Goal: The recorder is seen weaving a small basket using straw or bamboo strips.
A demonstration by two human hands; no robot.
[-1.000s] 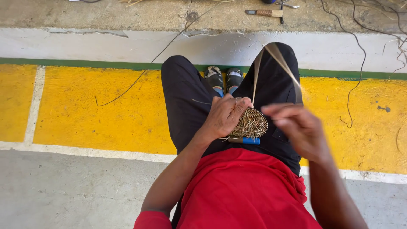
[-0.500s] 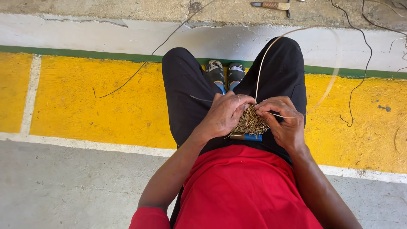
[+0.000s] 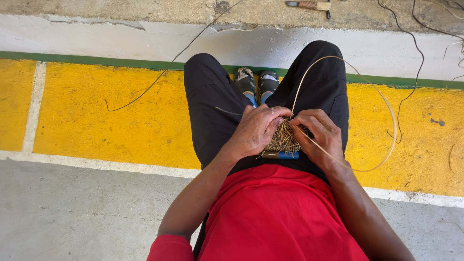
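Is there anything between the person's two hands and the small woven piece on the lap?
Nothing visible does. The left hand and the right hand both already grip the woven fibre piece directly. The long pale strand only loops out to the person's right side.

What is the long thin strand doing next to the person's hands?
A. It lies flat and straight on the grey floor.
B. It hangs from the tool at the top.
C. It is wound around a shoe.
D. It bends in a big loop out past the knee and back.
D: the pale strand arcs out from the woven piece, held by the left hand and right hand, and curves back toward the right hand.
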